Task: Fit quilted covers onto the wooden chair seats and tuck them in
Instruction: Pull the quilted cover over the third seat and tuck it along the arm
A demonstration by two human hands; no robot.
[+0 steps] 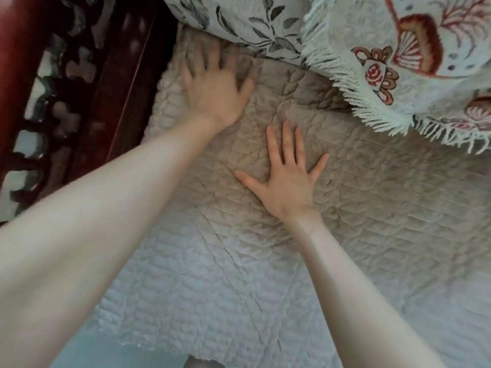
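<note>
Quilted cover (358, 203), puckered beige stitching

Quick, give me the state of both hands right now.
Left hand: open, fingers pressing the quilted cover beside the leaf-print cushion.
Right hand: open, spread flat on the quilted cover, holding nothing.

No legible txt or labels anywhere.
</note>
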